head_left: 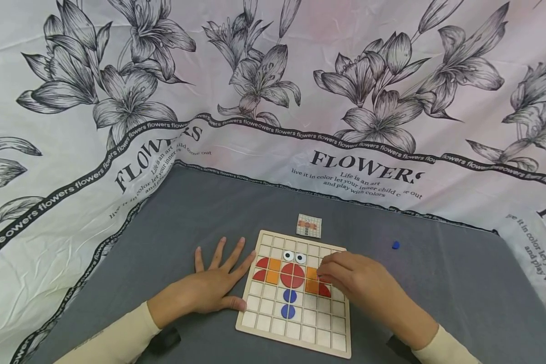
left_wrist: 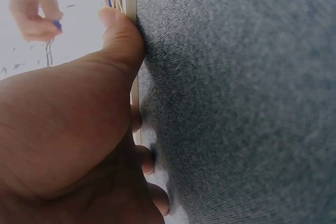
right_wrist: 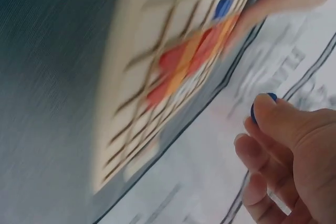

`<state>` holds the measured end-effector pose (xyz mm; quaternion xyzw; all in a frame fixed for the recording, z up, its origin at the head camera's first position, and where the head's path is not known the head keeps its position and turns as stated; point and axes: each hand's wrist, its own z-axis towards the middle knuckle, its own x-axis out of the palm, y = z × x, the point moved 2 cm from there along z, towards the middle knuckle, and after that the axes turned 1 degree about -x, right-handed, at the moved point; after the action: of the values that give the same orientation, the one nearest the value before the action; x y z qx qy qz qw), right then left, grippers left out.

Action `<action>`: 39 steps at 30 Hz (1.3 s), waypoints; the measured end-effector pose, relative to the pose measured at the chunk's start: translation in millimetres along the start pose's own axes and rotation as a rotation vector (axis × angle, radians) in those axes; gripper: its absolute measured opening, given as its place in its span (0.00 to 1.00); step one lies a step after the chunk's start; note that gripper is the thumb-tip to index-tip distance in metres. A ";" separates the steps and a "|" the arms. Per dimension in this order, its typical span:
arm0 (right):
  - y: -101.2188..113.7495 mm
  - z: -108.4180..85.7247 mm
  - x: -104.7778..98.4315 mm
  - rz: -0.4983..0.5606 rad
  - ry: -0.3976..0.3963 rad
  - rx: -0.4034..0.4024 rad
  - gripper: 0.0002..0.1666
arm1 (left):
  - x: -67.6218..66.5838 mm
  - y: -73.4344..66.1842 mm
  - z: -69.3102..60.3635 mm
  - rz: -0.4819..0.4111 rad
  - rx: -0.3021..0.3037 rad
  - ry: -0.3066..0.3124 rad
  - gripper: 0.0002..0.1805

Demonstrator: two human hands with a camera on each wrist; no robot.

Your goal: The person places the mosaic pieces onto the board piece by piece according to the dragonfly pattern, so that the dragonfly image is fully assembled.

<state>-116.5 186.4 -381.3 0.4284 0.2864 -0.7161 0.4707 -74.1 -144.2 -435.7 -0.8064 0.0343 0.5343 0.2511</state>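
A square wooden grid board (head_left: 265, 321) lies on the grey cloth with coloured pieces in its cells. They are two eye pieces (head_left: 294, 257), a red circle (head_left: 292, 276), orange squares (head_left: 273, 271), red quarter-rounds (head_left: 260, 274) and blue rounds (head_left: 288, 303). My left hand (head_left: 209, 290) rests beside the board's left side, fingers spread, thumb at the edge. Over the right side of the board is my right hand (head_left: 368, 283). Between thumb and index finger it pinches a small blue piece (right_wrist: 272, 96), which the head view hides. That hand covers some right-hand cells.
Behind the board lies a small picture card (head_left: 309, 226) with a similar pattern. A loose blue piece (head_left: 396, 245) is on the cloth to the right. White flower-printed fabric (head_left: 264, 146) hangs at the back and sides of the grey surface (head_left: 209, 212).
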 end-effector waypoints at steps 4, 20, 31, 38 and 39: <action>28.4 5.6 6.1 0.033 0.021 -0.072 0.06 | 1.1 0.8 0.3 -0.006 0.006 -0.001 0.59; 73.7 9.5 31.1 0.107 0.204 -0.205 0.20 | 2.2 1.6 0.9 -0.020 0.010 0.001 0.58; 83.5 9.4 40.6 0.057 0.321 -0.244 0.13 | 4.4 3.6 1.4 -0.030 0.013 -0.011 0.59; 87.8 9.8 43.9 -0.003 0.331 -0.286 0.12 | 3.9 3.9 0.6 -0.036 0.020 -0.013 0.59; 88.2 9.6 44.1 -0.018 0.326 -0.291 0.11 | 3.7 3.8 0.5 -0.038 0.021 -0.012 0.59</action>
<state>-47.1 125.0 -416.3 0.4636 0.4628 -0.5927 0.4686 -74.2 -146.6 -440.5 -0.8010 0.0229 0.5340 0.2697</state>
